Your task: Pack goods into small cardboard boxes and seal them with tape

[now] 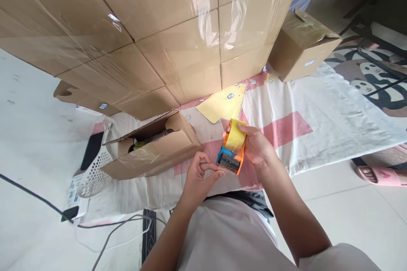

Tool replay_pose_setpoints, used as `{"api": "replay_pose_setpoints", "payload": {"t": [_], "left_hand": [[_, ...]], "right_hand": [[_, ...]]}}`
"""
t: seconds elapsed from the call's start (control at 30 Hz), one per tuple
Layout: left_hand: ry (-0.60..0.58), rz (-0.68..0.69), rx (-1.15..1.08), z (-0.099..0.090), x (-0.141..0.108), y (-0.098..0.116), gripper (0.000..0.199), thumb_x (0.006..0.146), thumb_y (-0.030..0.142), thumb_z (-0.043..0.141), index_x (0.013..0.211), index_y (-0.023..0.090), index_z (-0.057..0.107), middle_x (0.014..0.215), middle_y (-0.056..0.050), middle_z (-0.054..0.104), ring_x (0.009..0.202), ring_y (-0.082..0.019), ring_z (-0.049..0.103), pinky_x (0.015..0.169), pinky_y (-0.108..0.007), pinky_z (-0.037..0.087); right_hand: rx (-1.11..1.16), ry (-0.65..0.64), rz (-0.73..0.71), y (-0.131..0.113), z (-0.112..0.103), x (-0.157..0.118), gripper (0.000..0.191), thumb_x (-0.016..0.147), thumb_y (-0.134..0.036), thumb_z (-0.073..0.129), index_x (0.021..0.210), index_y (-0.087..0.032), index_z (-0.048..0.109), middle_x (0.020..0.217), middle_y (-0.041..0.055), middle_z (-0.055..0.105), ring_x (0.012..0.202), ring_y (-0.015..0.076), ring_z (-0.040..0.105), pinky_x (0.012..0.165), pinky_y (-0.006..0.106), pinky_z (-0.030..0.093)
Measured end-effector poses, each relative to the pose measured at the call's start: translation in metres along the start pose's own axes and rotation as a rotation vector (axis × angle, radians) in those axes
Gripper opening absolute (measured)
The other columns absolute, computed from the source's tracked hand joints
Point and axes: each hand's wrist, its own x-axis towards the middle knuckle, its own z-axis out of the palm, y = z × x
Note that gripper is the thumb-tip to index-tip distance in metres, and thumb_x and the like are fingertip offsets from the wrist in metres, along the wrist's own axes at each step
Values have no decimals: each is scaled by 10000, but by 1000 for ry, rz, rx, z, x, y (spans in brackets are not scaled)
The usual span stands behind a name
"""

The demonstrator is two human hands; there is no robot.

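1. Stack of boxes (pixel 178 51): cardboard, looming over the far edge, clear film or tape shining across its faces.
2. Cloth (pixel 333 127): white with pink patches, spread under everything here.
3. Open box (pixel 159 152): near left, flaps up, something dark inside. Filling seems at least begun; closing and taping the top look undone. Clear tape already shows on its near side.
4. Far box (pixel 305 46): right of the stack, tape over its top, a flap edge lifting.
5. Basket (pixel 95 173): white, perforated, left of the open box.
6. Yellow sheet (pixel 219 103): flat, between stack and hands.
7. Left hand (pixel 199 178): fingers curled, thumb and forefinger together by the dispenser's lower end; cannot tell whether they pinch the tape's end.
8. Right hand (pixel 259 146): wrapped firmly round the tape dispenser (pixel 241 161), above the cloth, right of the open box.
9. Tape roll (pixel 237 137): yellow, seated in the dispenser.
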Motion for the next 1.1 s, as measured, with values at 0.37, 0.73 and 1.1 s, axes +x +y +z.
{"api": "replay_pose_setpoints", "payload": {"t": [0.37, 0.73, 1.1], "left_hand": [[98, -112, 95, -5, -3, 10, 478, 712, 263, 816, 846, 252, 357, 755, -10, 780, 758, -170, 726, 788, -281, 508], [174, -204, 171, -28, 3, -6, 446, 637, 224, 800, 910, 236, 447, 690, 1, 734, 654, -200, 725, 723, -329, 550], [-73, -203, 398, -34, 1, -7, 269, 763, 417, 729, 823, 155, 745, 771, -63, 736, 775, -207, 672, 735, -311, 506]], "right_hand": [[15, 180, -47, 10, 9, -3, 181, 764, -315, 720, 873, -173, 695, 828, 83, 729, 828, 273, 730, 637, 348, 575], [-328, 103, -351, 43, 28, -11, 231, 876, -430, 686, 942, -210, 717, 1022, 87, 755, 935, 262, 716, 767, 371, 598], [-727, 88, -797, 33, 32, -17, 400, 1006, -530, 485, 1065, -199, 702, 997, 99, 757, 989, 255, 713, 893, 400, 581]]}}
